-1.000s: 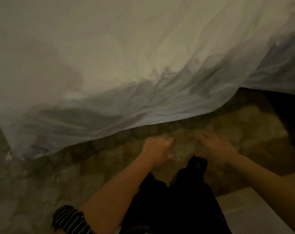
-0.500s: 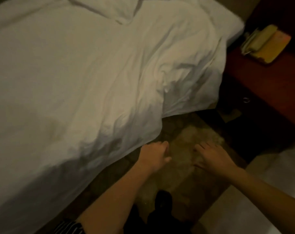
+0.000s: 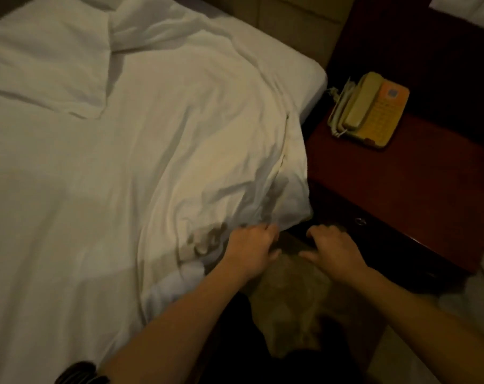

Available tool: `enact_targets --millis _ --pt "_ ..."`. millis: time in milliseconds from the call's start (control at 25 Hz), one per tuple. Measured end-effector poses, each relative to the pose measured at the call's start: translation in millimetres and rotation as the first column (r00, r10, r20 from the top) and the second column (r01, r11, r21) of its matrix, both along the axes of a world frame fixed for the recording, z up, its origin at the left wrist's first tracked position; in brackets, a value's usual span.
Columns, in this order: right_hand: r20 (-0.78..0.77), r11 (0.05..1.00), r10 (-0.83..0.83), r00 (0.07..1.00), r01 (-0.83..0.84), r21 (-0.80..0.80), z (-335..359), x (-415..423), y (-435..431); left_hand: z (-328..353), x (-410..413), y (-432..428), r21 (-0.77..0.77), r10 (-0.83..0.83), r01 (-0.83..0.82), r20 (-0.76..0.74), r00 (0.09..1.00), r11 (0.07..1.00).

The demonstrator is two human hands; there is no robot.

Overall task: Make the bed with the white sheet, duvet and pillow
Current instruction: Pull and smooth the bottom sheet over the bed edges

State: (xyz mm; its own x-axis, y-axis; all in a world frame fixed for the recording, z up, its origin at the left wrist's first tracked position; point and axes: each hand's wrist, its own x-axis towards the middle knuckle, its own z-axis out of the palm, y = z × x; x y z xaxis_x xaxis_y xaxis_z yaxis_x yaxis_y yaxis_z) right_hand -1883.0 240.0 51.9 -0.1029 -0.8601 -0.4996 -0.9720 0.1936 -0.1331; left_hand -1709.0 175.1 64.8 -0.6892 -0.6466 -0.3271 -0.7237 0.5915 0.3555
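Head view, bedside. A white duvet (image 3: 180, 162) lies rumpled across the bed, its near corner hanging over the mattress side toward the patterned floor (image 3: 290, 306). At the head end the white sheet (image 3: 293, 67) shows bare on the mattress corner, and a white pillow (image 3: 46, 65) lies flat at upper left, its corner resting on the duvet.

The left hand (image 3: 250, 248) sits at the duvet's hanging edge with its fingers curled against the fabric (whether they actually pinch the cloth cannot be told). The right hand (image 3: 333, 250) is just beside it, apart from the bedding, fingers loosely bent and holding nothing, in front of the dark drawer face of the red-brown desk (image 3: 401, 189).

The desk stands close against the bed's side and carries a beige and orange telephone (image 3: 371, 112) with a coiled cord. A striped sleeve (image 3: 80, 372) shows on the left arm at the bottom edge.
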Motion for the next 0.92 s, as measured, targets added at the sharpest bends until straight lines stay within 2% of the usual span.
enact_targets --millis 80,240,400,560,760,920 --pt "0.071 0.995 -0.097 0.993 0.096 0.027 -10 -25 -21 -5 -38 -32 -0.003 -0.055 0.055 0.031 0.998 0.999" --pt "0.131 0.995 -0.082 0.988 0.075 0.058 -31 -81 -61 -21 -117 -89 -0.049 -0.144 0.152 0.132 0.981 0.987" --pt "0.193 0.997 -0.075 0.978 0.069 0.039 -50 -139 -108 -54 -179 -141 -0.086 -0.148 0.179 0.283 0.948 0.980" --pt "0.255 0.996 -0.071 0.964 0.055 0.068 -65 -168 -137 -76 -199 -174 -0.104 -0.084 0.128 0.355 0.931 0.986" --pt "0.286 0.994 -0.063 0.956 0.035 0.101 -83 -180 -162 -90 -208 -199 -0.217 -0.151 0.247 0.383 0.911 0.944" --pt "0.294 0.984 -0.073 0.953 0.022 0.175 -90 -177 -167 -101 -216 -207 -0.140 -0.183 0.281 0.484 0.856 0.949"
